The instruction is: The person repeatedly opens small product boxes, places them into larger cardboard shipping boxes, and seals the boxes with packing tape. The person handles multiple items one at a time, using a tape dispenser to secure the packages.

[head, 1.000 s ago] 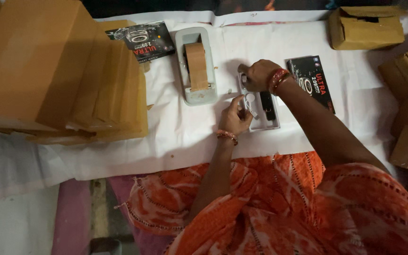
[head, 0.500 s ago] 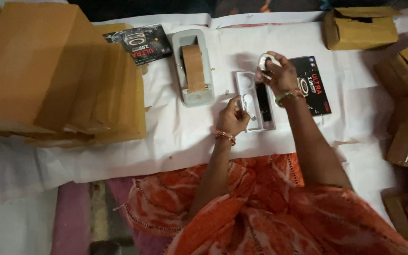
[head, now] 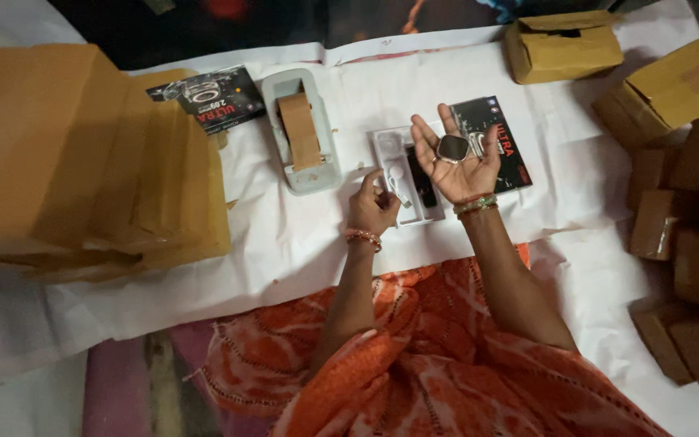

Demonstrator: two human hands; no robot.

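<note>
The right hand [head: 459,166] covers part of the black product box [head: 505,150] behind it. The left hand [head: 372,208] hides the near end of the white tray [head: 394,158]. The brown boxes [head: 689,243] at right run off the edge.

Seen from above: person in orange-and-white tie-dye garment w/ dotted stitch lines, fabric draped across lap & shoulders. Arms bare from approx. the elbow down. Left hand [head: 372,209] wears beaded red-gold bangle at wrist; right hand [head: 459,162] wears stacked green, gold & red bangles.
</note>
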